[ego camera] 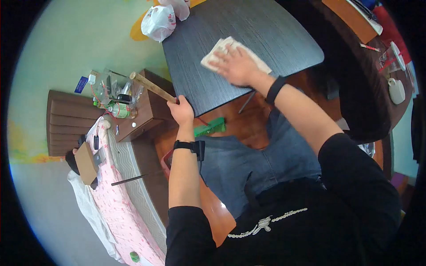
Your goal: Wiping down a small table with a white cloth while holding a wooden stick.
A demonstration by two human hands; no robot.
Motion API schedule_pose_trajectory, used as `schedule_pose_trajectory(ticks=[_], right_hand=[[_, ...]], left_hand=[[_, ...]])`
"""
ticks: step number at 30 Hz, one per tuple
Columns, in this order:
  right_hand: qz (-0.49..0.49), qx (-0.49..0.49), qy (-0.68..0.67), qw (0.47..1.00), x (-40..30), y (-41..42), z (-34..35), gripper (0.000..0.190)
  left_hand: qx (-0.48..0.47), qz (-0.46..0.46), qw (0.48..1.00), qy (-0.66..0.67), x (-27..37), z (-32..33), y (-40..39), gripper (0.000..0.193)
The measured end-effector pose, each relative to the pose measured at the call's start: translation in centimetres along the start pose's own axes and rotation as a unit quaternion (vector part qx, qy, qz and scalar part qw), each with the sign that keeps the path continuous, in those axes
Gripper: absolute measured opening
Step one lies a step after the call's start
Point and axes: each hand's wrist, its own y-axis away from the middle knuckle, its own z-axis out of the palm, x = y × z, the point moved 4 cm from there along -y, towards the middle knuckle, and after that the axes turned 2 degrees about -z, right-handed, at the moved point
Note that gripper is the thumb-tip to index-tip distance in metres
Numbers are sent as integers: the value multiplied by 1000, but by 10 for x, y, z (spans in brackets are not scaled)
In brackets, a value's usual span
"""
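My right hand (239, 68) lies flat, fingers spread, on a folded cream cloth (221, 43). Beneath the cloth is a dark wood-grain table (283, 43). Blur softens the fingers a little. My left hand (182, 111) is closed around a wooden stick (153, 88), close to the table's left corner. The stick slants up and left from the fist. A green broom head (211, 127) with a short red shaft shows below the table edge, roughly in line with the stick. Whether the two are joined is hidden by the hand and table.
White plastic bags (159, 23) sit at the table's far left corner. A brown nightstand (143, 123) carries a bottle (121, 110) and a clear box (111, 84). Left stands a bed (116, 206) with a person on it. A white mug (396, 90) rests on a dark surface at right.
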Motion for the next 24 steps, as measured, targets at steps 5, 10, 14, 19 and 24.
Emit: schedule_pose_trajectory(ticks=[5,10,14,19,24], right_hand=[[-88,27,-91,992,-21,50,-15,49],[-20,26,-46,998,64,94,-25,48],[161,-12,28,986,142,97,-28,49],[233,-12,106,967,133,57,-9,53],[84,18,60,995,38,-1,6,49]], left_hand=[[-3,9,1000,3,1,-1,1,43],[-4,-5,1000,17,1,-1,2,42],[-5,-2,1000,23,1,0,1,41],[10,15,1000,-1,-2,3,1,39],[8,16,1000,10,-1,1,0,41]])
